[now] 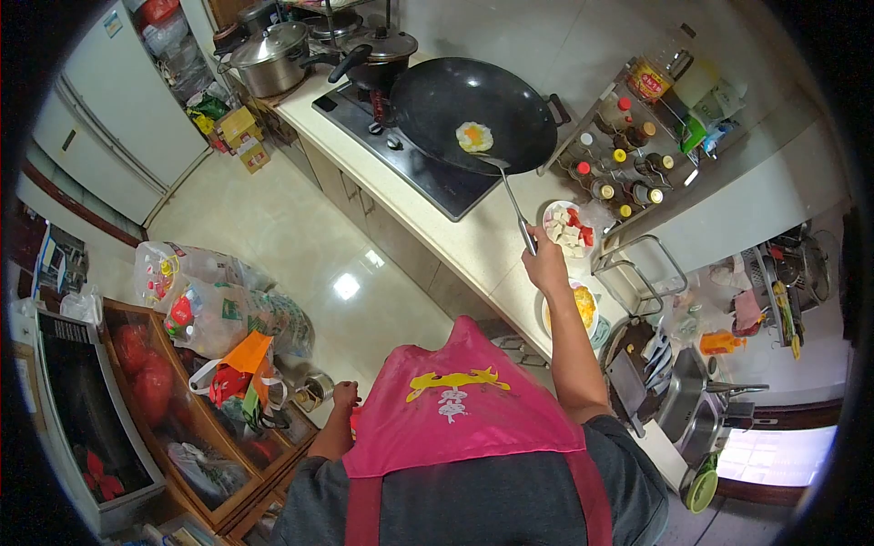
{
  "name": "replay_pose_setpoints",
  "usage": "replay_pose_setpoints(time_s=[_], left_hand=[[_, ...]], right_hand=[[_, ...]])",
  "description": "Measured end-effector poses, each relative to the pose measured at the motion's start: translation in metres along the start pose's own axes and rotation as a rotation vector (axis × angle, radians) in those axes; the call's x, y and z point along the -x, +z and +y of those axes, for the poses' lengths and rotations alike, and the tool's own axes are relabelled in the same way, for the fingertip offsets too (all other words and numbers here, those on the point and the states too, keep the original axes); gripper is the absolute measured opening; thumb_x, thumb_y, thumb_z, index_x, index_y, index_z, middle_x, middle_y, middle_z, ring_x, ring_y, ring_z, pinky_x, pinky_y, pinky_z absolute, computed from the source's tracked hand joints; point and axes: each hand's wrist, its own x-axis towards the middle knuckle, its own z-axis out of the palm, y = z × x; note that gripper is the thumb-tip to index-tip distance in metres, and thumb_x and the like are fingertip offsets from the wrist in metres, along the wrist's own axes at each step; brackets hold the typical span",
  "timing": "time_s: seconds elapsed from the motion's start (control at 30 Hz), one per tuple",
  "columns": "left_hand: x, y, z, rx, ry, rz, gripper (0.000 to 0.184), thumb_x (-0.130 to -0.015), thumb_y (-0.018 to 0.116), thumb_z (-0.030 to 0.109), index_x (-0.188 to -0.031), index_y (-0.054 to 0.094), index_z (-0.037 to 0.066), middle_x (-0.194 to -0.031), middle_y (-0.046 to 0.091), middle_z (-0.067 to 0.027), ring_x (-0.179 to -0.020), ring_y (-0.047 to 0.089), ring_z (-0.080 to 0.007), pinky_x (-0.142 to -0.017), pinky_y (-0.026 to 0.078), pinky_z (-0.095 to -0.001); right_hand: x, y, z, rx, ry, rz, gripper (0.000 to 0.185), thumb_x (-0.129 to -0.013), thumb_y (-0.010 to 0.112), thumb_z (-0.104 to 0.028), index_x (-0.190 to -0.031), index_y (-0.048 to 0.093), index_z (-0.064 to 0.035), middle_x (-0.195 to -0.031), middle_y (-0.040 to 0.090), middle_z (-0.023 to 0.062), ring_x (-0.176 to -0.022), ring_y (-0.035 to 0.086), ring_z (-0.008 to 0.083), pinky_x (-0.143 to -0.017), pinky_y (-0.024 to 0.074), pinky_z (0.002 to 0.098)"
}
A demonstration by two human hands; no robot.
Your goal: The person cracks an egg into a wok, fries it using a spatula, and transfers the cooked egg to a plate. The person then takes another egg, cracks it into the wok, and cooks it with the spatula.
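My right hand (pixel 544 259) is wrapped round the handle of a metal spatula (pixel 512 196). The spatula's blade rests inside the near edge of a large black wok (pixel 446 100), just below a fried egg (pixel 474 137) with a white rim and orange yolk. Beside my right hand, a plate (pixel 549 211) holds white cubes and red pieces. Under my right forearm stands another plate (pixel 594 314) with yellow food, partly hidden by the arm. My left hand (pixel 346 395) hangs low at my side, fingers curled in, with nothing visible in them.
The wok sits on a black stove (pixel 428 173), with a lidded pot (pixel 382 45) behind. Bottles (pixel 619 155) crowd a rack at right, above a wire stand (pixel 642 273). Farther right is a sink (pixel 683 409). Bulging plastic bags (pixel 237 314) and a wooden cabinet (pixel 173 400) flank my left.
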Motion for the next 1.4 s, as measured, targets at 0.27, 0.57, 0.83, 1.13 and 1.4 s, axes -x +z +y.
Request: replay_pose_setpoints(time_s=[0.27, 0.57, 0.83, 1.13, 1.4], left_hand=[[0.002, -0.002, 0.001, -0.007, 0.018, -0.010, 0.038, -0.088, 0.063, 0.022, -0.114, 0.062, -0.005, -0.075, 0.065, -0.0119, -0.055, 0.067, -0.0241, -0.041, 0.050, -0.0324], [0.000, -0.001, -0.002, 0.003, 0.029, -0.015, 0.036, -0.089, 0.063, 0.023, -0.110, 0.062, -0.005, -0.074, 0.065, -0.0109, -0.055, 0.068, -0.0241, -0.041, 0.050, -0.0331], [0.006, 0.000, 0.002, 0.011, 0.041, 0.008, 0.033, -0.088, 0.066, 0.018, -0.105, 0.065, -0.010, -0.073, 0.063, -0.0101, -0.058, 0.060, -0.0205, -0.053, 0.054, -0.0360], [0.005, -0.001, 0.003, -0.013, 0.044, -0.020, 0.033, -0.088, 0.062, 0.021, -0.108, 0.063, -0.005, -0.072, 0.063, -0.0094, -0.054, 0.066, -0.0231, -0.040, 0.049, -0.0322], [0.002, -0.001, 0.003, 0.000, 0.011, -0.029, 0.031, -0.088, 0.062, 0.021, -0.107, 0.062, -0.003, -0.071, 0.062, -0.0085, -0.053, 0.066, -0.0224, -0.040, 0.048, -0.0326]], right_hand=[[0.001, -0.001, -0.002, 0.001, 0.012, -0.007, 0.044, -0.080, 0.063, -0.005, -0.124, 0.058, -0.0088, -0.075, 0.064, 0.0196, -0.071, 0.067, 0.0328, -0.068, 0.0508, 0.0401], [0.002, -0.004, -0.007, -0.030, 0.017, -0.011, 0.044, -0.078, 0.061, -0.003, -0.122, 0.057, -0.0088, -0.080, 0.065, 0.0264, -0.079, 0.066, 0.0434, -0.072, 0.0514, 0.0497], [0.003, -0.006, -0.011, -0.027, 0.034, -0.015, 0.044, -0.078, 0.061, -0.003, -0.121, 0.058, -0.0089, -0.079, 0.065, 0.0261, -0.078, 0.066, 0.0430, -0.071, 0.0509, 0.0497], [0.003, -0.004, -0.008, -0.042, 0.020, 0.000, 0.043, -0.079, 0.060, -0.002, -0.121, 0.058, -0.0093, -0.079, 0.064, 0.0270, -0.079, 0.065, 0.0438, -0.071, 0.0505, 0.0501], [0.002, -0.003, -0.008, -0.038, 0.021, -0.003, 0.044, -0.078, 0.061, -0.003, -0.122, 0.058, -0.0096, -0.079, 0.065, 0.0263, -0.078, 0.066, 0.0431, -0.072, 0.0516, 0.0496]])
